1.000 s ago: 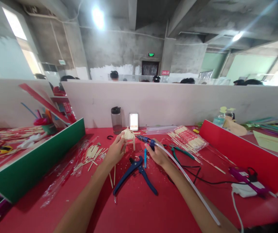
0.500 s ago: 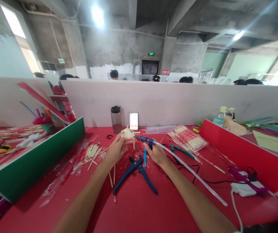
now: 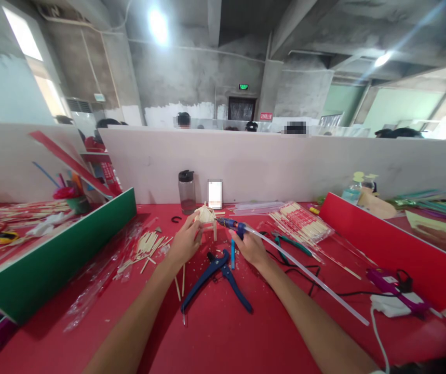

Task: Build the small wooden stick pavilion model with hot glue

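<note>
A small model of wooden sticks (image 3: 206, 215), with a slanted roof and thin legs, is gripped at its left side by my left hand (image 3: 186, 240). My right hand (image 3: 253, 246) is wrapped round a blue hot glue gun (image 3: 232, 225). The gun's nozzle points left, at or very near the model's right edge; whether they touch I cannot tell. From the gun's back a long clear glue stick (image 3: 308, 275) slants down to the right. Below both hands lie blue cutters (image 3: 218, 267) with their handles spread, beside a light blue stick-like item (image 3: 232, 253).
Cut wooden sticks (image 3: 150, 245) lie left of my hands. A water bottle (image 3: 187, 193) and a bright phone-like screen (image 3: 215, 195) stand behind the model. Packed sticks (image 3: 304, 221), green-handled pliers (image 3: 293, 244) and a power strip (image 3: 397, 288) lie right. Green (image 3: 63, 254) and red dividers (image 3: 394, 244) flank the table.
The glue stick's free end has shifted slightly right and up-down tilt barely differs. Another person's hand has appeared at the far right, behind the red divider. My hands look nearly still.
</note>
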`<state>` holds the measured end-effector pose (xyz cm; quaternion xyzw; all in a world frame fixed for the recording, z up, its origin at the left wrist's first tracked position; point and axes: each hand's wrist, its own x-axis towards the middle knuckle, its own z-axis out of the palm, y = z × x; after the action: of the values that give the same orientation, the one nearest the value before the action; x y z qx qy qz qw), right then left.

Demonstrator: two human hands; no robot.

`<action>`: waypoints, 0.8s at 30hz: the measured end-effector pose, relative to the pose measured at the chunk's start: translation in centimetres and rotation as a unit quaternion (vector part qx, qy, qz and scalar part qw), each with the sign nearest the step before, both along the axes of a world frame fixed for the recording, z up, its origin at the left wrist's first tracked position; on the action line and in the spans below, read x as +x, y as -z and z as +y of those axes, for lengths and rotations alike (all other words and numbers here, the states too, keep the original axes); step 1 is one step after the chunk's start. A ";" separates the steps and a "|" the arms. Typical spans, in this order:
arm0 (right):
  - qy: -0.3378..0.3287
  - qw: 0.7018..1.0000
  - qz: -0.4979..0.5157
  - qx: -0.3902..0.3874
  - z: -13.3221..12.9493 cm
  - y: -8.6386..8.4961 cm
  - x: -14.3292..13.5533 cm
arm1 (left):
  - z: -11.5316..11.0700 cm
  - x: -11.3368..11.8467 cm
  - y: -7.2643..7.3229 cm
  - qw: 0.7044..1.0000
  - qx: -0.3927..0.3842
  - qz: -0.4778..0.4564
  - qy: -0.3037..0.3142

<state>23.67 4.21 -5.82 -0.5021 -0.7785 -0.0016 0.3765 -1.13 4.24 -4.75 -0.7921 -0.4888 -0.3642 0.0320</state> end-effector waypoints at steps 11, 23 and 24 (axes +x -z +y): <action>0.000 1.000 0.010 0.003 -1.2 -0.7 -0.1 | -0.2 0.1 -0.3 1.000 -0.011 -0.006 -0.003; 0.003 0.999 0.014 0.028 -1.5 -0.8 -0.2 | -0.3 0.2 -0.5 1.000 -0.011 -0.014 0.000; 0.009 1.000 0.009 0.029 -1.4 -0.8 -0.1 | -0.3 0.2 -0.4 1.000 -0.009 -0.015 0.003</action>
<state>23.55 2.79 -4.99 -0.4981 -0.7704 -0.0229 0.3973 -0.90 3.95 -4.31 -0.7884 -0.4899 -0.3718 0.0160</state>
